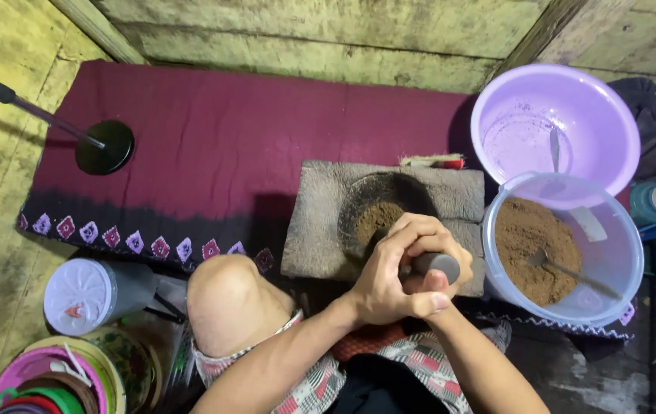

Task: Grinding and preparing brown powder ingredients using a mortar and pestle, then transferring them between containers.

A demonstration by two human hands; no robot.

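Hard to see much of the grey stone pestle [437,265] since both hands are wrapped over it; only the rounded grey butt end pokes out on the right, and the working end is hidden down in the bowl. The left hand [393,268] is clamped tight around the shaft, and the right hand [429,295] sits underneath it, closed on the same pestle, though most of its fingers are covered so I can only really see the thumb. The pestle leans into the dark round hollow of the rough grey stone mortar block [328,230], where a bit of brown powder [378,218] shows just past the knuckles. Just right of the block, touching it or nearly, is one clear plastic tub of brown powder [535,249] with one metal spoon [569,270] stuck in it, handle partly blurred by the tub wall. Behind that is one empty lilac plastic basin [558,123]. Everything sits on a maroon woven cloth with a patterned border [228,146]. One bare knee [228,299] sticks up left of the arms. Far left there's a black round-headed stand [105,146], its rod cut off by the frame, plus one white-lidded jar [82,295] and a stack of coloured plastic lids [52,379], too cropped to count.
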